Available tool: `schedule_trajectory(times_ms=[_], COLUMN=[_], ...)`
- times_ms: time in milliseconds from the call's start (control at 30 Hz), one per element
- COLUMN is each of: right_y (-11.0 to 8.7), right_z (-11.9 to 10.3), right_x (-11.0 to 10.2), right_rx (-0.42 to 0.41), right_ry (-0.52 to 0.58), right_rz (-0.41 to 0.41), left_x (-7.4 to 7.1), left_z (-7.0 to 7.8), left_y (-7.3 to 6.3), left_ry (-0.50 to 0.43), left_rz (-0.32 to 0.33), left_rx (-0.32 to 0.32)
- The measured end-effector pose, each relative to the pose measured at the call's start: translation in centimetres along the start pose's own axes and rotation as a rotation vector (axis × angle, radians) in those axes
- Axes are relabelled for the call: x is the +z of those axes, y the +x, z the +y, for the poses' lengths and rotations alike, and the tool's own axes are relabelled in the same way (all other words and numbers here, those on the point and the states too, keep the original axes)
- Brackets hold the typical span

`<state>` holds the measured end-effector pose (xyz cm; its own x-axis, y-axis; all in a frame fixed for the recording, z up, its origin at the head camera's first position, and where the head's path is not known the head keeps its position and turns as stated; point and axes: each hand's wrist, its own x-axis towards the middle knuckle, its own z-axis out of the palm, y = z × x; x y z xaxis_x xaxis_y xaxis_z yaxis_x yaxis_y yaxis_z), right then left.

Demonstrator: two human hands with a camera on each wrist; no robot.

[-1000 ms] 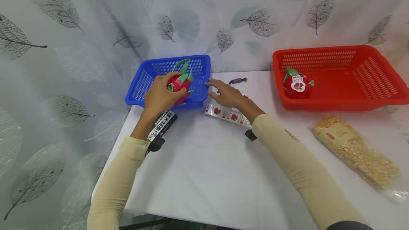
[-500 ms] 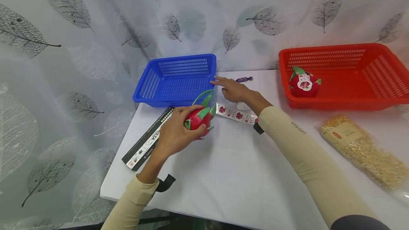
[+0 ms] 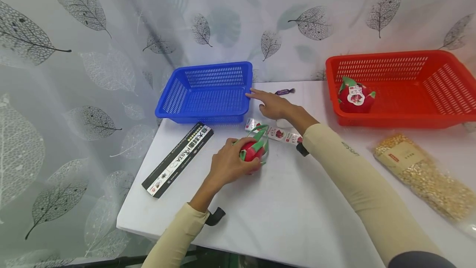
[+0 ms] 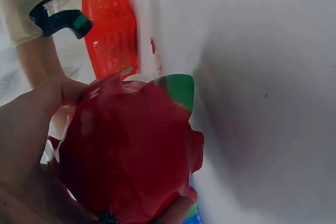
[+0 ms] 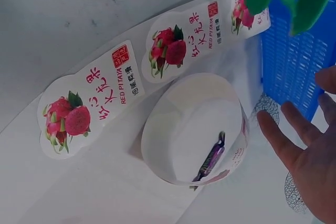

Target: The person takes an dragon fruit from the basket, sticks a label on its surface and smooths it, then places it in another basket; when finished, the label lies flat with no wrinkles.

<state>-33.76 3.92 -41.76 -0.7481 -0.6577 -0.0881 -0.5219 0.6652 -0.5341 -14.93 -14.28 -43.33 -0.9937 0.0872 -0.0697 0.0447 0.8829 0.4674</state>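
My left hand (image 3: pixel 230 162) grips a dragon fruit (image 3: pixel 253 150), red with green leafy scales, over the middle of the white table. In the left wrist view the fruit's smooth red side (image 4: pixel 131 145) fills the grasp. My right hand (image 3: pixel 273 103) has its fingers stretched toward the right rim of the blue basket (image 3: pixel 208 118); whether they touch it is unclear. Below that hand lies a strip of dragon fruit stickers (image 5: pixel 168 45), its curled end (image 5: pixel 178 124) forming a loop. A second dragon fruit (image 3: pixel 357 98), bearing a round label, sits in the red basket (image 3: pixel 409 121).
A long black-and-white pasta box (image 3: pixel 178 160) lies slanted at the table's left. Behind the right hand is a small purple wrapped candy (image 3: pixel 285 92). On the right lies a clear bag of yellow grains (image 3: pixel 424 177). A leaf-patterned curtain (image 3: pixel 223 15) hangs behind.
The left hand has lifted the dragon fruit out of the blue basket and carried it toward me and to the right. My right hand has stayed beside the basket's right side.
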Motion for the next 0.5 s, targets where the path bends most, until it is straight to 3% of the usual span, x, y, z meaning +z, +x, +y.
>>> schedule_trajectory(times_ms=[200, 500], right_y=[0.0, 0.1], right_z=[0.2, 0.3], right_x=[0.3, 0.4], right_rx=[-0.015, -0.006], right_ry=[-0.007, -0.005], right_rz=[0.000, 0.000], left_x=[1.3, 2.4], left_z=[0.6, 1.7], left_y=[1.0, 1.6], left_ry=[0.036, 0.107], left_rz=[-0.017, 0.023], left_rx=[-0.008, -0.020])
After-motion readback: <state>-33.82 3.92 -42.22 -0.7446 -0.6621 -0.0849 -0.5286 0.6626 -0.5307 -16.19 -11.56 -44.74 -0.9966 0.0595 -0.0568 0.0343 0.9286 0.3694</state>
